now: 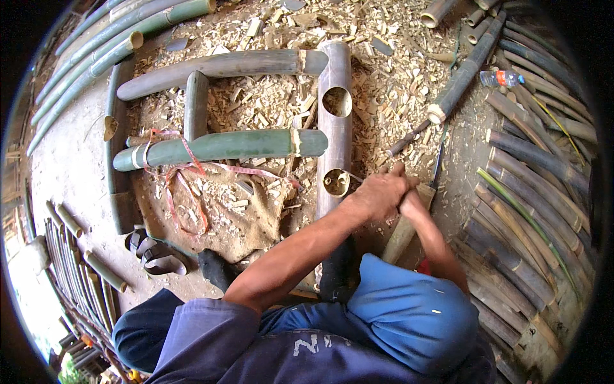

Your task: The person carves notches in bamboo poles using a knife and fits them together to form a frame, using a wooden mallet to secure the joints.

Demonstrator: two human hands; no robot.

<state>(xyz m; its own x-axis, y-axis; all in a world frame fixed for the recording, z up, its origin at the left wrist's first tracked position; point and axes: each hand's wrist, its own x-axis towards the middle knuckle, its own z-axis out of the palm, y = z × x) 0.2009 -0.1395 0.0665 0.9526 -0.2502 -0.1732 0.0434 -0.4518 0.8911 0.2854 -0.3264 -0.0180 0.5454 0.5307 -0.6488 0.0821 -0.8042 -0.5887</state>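
Note:
My left hand (377, 192) and my right hand (414, 203) are clasped together just right of a grey bamboo pole (337, 137) that lies pointing away from me. The pole has two round holes, an upper hole (336, 101) and a lower hole (336, 182). Both hands grip a tool with a pale wooden handle (401, 238); a dark narrow blade (439, 160) rises beyond them. My left hand lies over my right, close to the lower hole. A green bamboo crosspiece (224, 146) butts into the pole from the left.
Wood chips (384, 89) cover the ground. A grey bamboo piece (217, 66) lies above the green one, and a pink ribbon (182, 169) trails over it. Stacked bamboo poles (531, 192) fill the right side. A plastic bottle (502, 78) lies at the upper right. My dark-socked feet (217, 269) rest below.

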